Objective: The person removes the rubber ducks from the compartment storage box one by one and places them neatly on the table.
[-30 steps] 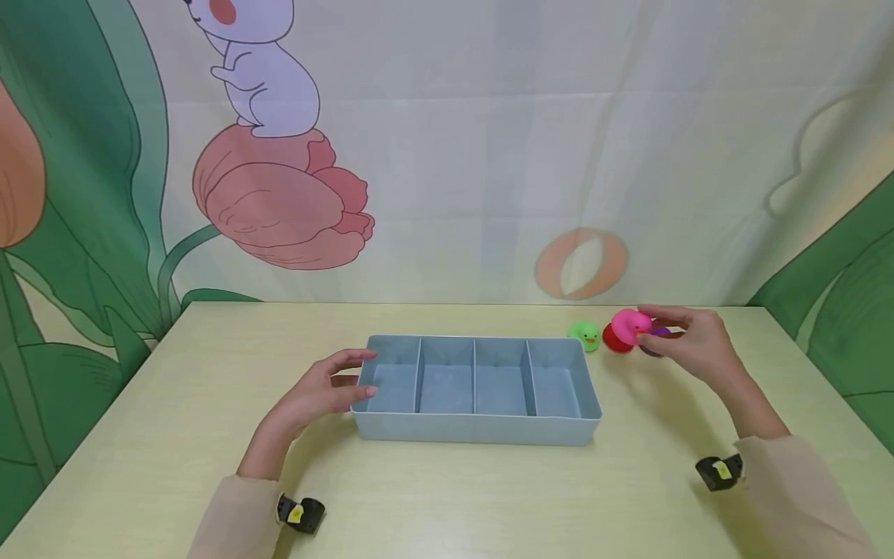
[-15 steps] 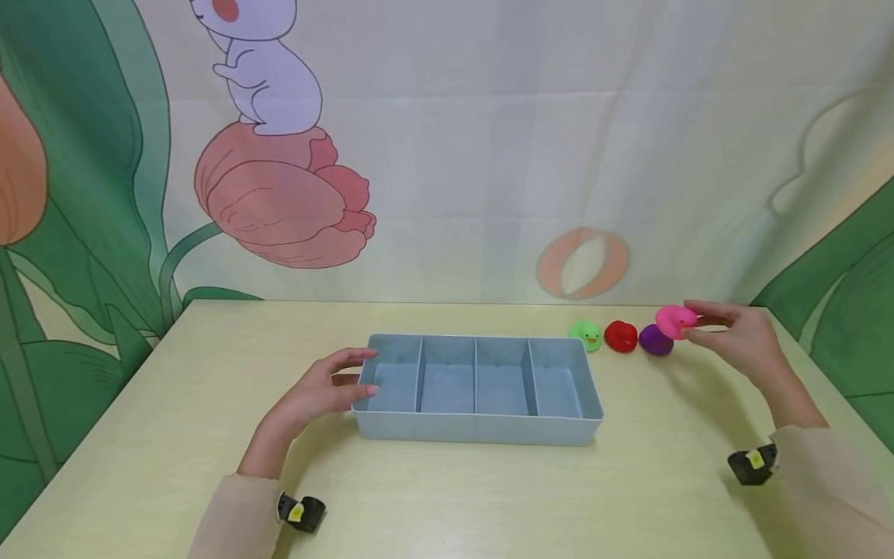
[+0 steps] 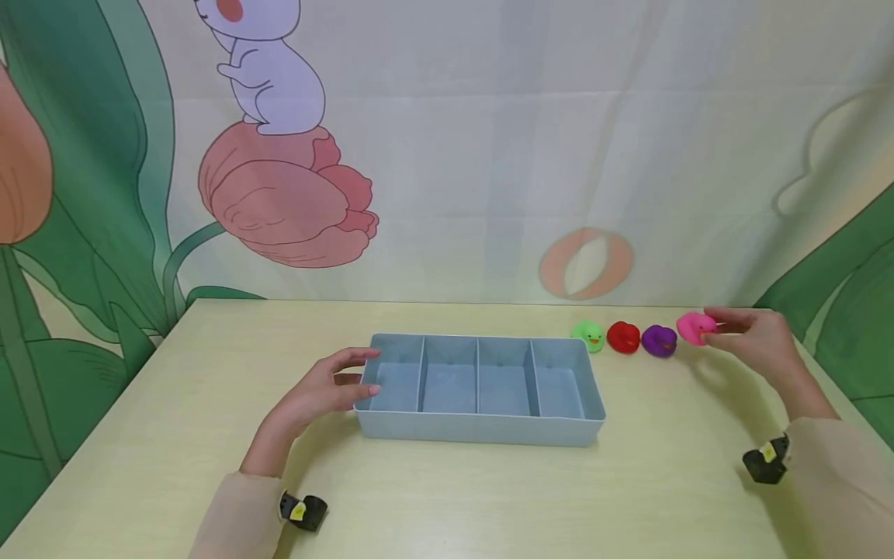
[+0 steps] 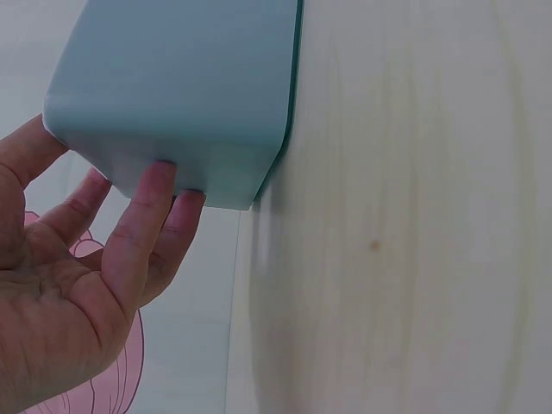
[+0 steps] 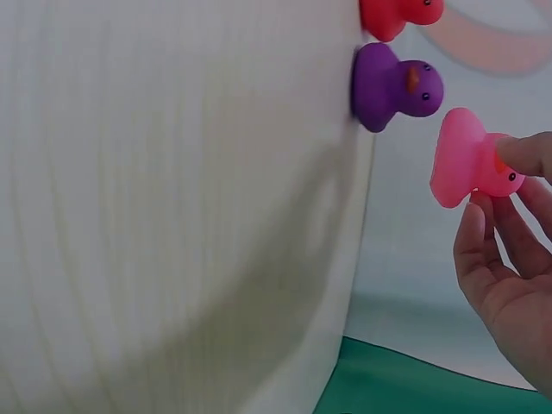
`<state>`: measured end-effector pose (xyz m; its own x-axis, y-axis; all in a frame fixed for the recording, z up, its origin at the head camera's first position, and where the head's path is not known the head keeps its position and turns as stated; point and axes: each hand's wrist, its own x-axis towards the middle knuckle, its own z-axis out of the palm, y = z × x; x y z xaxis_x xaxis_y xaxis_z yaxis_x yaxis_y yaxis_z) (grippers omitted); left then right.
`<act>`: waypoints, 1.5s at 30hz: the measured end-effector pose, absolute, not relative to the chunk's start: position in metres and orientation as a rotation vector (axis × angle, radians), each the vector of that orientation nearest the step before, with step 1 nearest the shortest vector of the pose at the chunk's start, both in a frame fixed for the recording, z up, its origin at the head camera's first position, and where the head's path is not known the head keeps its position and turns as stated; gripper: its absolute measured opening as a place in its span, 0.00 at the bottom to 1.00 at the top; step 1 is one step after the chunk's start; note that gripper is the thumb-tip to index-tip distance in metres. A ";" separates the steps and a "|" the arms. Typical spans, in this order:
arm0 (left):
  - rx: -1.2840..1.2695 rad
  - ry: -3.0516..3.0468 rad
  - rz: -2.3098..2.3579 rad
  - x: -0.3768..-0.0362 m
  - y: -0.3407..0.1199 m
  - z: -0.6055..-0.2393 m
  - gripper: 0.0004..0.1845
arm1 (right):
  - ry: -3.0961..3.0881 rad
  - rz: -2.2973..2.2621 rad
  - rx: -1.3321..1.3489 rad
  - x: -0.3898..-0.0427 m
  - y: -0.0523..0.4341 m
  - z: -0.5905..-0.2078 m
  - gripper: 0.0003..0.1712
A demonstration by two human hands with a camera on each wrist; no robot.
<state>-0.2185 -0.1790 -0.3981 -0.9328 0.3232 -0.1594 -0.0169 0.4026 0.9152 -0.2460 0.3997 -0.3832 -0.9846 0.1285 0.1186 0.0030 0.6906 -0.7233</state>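
A pink rubber duck [image 3: 695, 328] is pinched by the head between the thumb and fingers of my right hand [image 3: 757, 341]. The right wrist view shows this pink duck [image 5: 466, 159] raised off the table. Left of it, a purple duck [image 3: 660, 341], a red duck [image 3: 623, 338] and a green duck [image 3: 588, 336] stand in a row. My left hand [image 3: 327, 386] grips the left end of a blue-grey box [image 3: 482, 429] with several compartments, thumb and fingers over its rim. Against the box's end wall [image 4: 172, 95], fingers of that hand press in the left wrist view.
The pale wooden table [image 3: 454, 497] reaches back to a printed curtain [image 3: 447, 155] behind the ducks. Green leaf shapes [image 3: 852, 310] on the curtain border the table's right side.
My right hand has carried the pink duck to the right, past the red and purple ducks, and lately a little lower. My left hand keeps its place on the box.
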 end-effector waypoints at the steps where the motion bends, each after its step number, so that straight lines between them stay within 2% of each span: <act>1: 0.268 2.353 1.541 -0.219 -0.179 -0.398 0.33 | -2.743 1.157 -0.101 -0.246 0.400 -0.384 0.30; 13: 0.272 2.355 1.536 -0.219 -0.179 -0.398 0.33 | -2.842 1.020 -0.106 -0.247 0.407 -0.395 0.30; 45: 0.269 2.340 1.549 -0.218 -0.180 -0.397 0.32 | -2.954 1.069 -0.150 -0.255 0.413 -0.412 0.31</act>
<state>-0.2177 -0.1795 -0.3972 -0.9307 0.3284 -0.1609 -0.0200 0.3937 0.9190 -0.2552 0.4126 -0.4116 -0.9954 0.0886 -0.0357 0.0910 0.7645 -0.6382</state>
